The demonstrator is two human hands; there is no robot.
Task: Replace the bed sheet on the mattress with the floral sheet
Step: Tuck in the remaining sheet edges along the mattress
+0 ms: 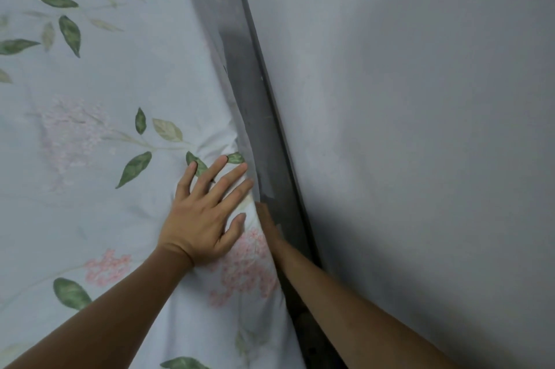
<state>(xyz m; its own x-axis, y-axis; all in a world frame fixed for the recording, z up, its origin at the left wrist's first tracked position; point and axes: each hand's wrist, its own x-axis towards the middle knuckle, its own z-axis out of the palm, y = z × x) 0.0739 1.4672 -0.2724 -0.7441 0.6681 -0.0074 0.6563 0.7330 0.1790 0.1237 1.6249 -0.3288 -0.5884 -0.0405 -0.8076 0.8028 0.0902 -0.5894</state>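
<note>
While one floral sheet (90, 134) is lying spread over the mattress, the left hand (204, 215) is pressing flat on its bunched edge, fingers (210, 176) straight and spread. The right hand (268, 220) is reaching into the dark gap (264, 134) beside the wall (420, 128); its fingers are hidden, grip unclear.

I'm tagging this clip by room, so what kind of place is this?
Most likely a bedroom: a floral sheet is spread over a mattress that sits close to a plain grey wall, and the left hand presses the sheet's edge by the gap.
</note>
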